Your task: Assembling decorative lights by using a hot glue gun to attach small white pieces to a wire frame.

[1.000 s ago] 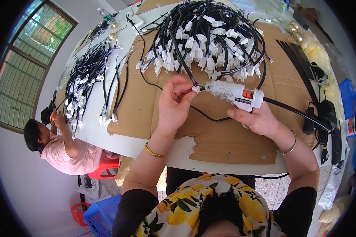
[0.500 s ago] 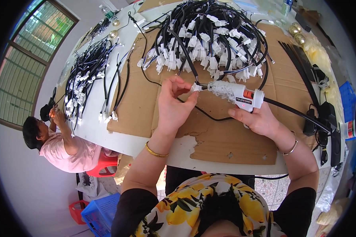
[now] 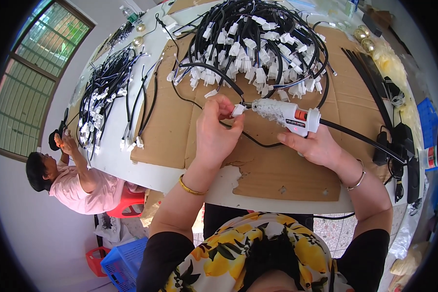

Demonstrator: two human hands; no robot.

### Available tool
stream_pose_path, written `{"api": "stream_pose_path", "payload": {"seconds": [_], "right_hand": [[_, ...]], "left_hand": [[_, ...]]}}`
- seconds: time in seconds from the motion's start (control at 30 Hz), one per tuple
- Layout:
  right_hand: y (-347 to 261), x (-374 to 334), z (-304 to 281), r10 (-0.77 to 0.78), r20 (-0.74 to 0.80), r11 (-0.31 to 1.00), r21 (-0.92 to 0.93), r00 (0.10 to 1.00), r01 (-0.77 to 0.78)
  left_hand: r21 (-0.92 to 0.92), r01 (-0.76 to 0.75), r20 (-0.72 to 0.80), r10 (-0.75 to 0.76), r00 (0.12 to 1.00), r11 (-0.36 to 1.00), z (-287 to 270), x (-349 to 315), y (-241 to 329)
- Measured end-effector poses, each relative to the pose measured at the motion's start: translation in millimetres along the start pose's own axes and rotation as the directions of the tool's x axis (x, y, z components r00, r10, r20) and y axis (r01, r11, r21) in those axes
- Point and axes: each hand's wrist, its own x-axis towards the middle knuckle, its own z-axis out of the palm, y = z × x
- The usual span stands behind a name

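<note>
My left hand (image 3: 216, 127) pinches a small white plug connector (image 3: 238, 110) between thumb and fingers. A black cable (image 3: 218, 73) runs from that connector back toward the pile. In my right hand (image 3: 317, 148) is a white hot glue gun (image 3: 289, 118), gripped by its handle, with a black glue stick (image 3: 357, 134) coming out of its rear. Its nozzle points left, close to the connector; I cannot tell whether they touch. Clumps of clear glue coat the front of the gun. Beyond my hands lies a big heap of black cables with white connectors (image 3: 260, 53).
Brown cardboard (image 3: 287, 180) covers much of the white table (image 3: 163, 177). A second cable pile (image 3: 104, 92) lies at the left, where a person in pink (image 3: 85, 190) sits. Black glue sticks (image 3: 370, 87) and power adapters (image 3: 401, 141) lie at the right. A blue crate (image 3: 124, 263) stands on the floor.
The held connector has turned slightly, and its cable now bows to the left instead of rising steeply. The glue gun has shifted a little left. The person at the left has moved their hands slightly.
</note>
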Motion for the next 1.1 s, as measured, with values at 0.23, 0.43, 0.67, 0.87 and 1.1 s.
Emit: {"api": "stream_pose_path", "payload": {"seconds": [0.23,0.43,0.67,0.87,1.1], "right_hand": [[4.1,2.4,-2.3,-0.012,0.001,0.997,-0.076,1.0,0.012],[0.3,0.9,-3.3,0.036,0.02,0.994,-0.099,0.999,-0.033],[1.8,1.2,-3.6,0.104,0.026,0.986,-0.132,0.994,-0.1],[2.5,1.4,-0.6,0.065,-0.044,0.995,-0.073,0.997,-0.068],[0.4,1.7,-2.0,0.054,-0.029,0.989,-0.139,0.998,-0.057]], "left_hand": [[0.015,-0.046,-0.027,0.047,0.999,0.999,2.0,-0.8,-1.9],[0.005,-0.033,-0.001,0.033,0.999,0.999,1.6,-0.9,-1.2],[0.082,-0.009,0.045,0.005,0.999,0.997,-1.5,-0.3,2.9],[0.099,-0.003,0.047,-0.002,0.999,0.995,-0.5,-0.3,0.8],[0.036,-0.042,-0.003,0.042,0.999,0.998,1.3,-1.0,-1.9]]}}
